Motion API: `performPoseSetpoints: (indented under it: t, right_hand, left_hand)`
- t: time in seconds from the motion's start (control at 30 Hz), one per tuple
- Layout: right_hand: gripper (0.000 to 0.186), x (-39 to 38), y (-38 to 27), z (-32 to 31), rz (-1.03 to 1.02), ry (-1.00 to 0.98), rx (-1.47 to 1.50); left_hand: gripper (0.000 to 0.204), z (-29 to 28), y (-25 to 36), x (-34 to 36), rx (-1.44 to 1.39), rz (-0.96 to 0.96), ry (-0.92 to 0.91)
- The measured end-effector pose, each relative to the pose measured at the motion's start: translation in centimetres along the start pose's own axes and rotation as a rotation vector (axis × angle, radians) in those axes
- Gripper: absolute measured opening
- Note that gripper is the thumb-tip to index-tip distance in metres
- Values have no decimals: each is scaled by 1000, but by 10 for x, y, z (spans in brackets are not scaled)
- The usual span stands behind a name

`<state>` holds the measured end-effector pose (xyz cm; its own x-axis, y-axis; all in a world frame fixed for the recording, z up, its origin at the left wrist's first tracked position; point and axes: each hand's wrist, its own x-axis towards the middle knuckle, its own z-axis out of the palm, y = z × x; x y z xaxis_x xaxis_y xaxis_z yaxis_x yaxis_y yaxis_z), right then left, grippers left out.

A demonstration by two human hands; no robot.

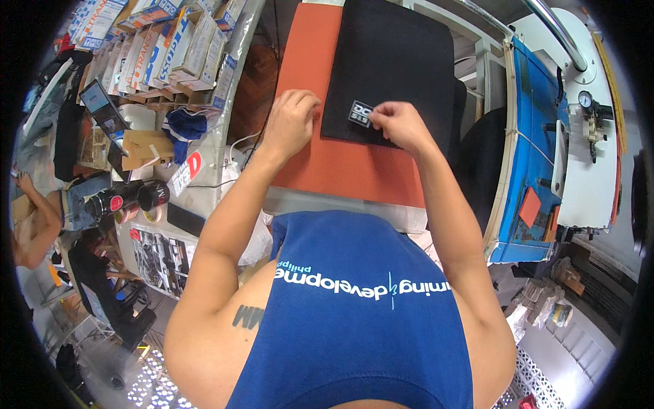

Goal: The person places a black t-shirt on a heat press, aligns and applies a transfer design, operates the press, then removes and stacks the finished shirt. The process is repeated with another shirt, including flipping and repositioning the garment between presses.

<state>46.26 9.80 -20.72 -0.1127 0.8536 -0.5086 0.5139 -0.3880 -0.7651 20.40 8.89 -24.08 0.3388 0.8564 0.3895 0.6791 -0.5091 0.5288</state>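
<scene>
A black fabric piece (388,61) lies over a red-orange pad (347,174), with a small dark square patch with white lettering (358,114) near its lower left corner. My right hand (398,123) pinches the right edge of this patch. My left hand (289,119) is over the red-orange pad, just left of the black fabric, with its fingers curled in; whatever they may hold is hidden.
A blue-and-white press with a gauge (531,157) stands on the right. At left are stacked boxes (184,48), a laptop (102,105), dark cylinders (136,199) and folded blue fabric (182,126). Another person's bare arm (37,218) shows at far left.
</scene>
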Motion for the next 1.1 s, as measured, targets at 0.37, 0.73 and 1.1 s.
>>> performPoseSetpoints:
  t: [0.37,0.73,1.1]
  right_hand:
    - [25,18,-2,13,-398,549,-580]
    - [27,24,34,41,-739,562,-614]
    - [23,25,39,40,-767,585,-557]
  left_hand:
    - [26,6,-25,-8,-73,176,-1]
    - [38,11,-20,-3,-35,102,-28]
    - [42,27,-19,2,112,167,-96]
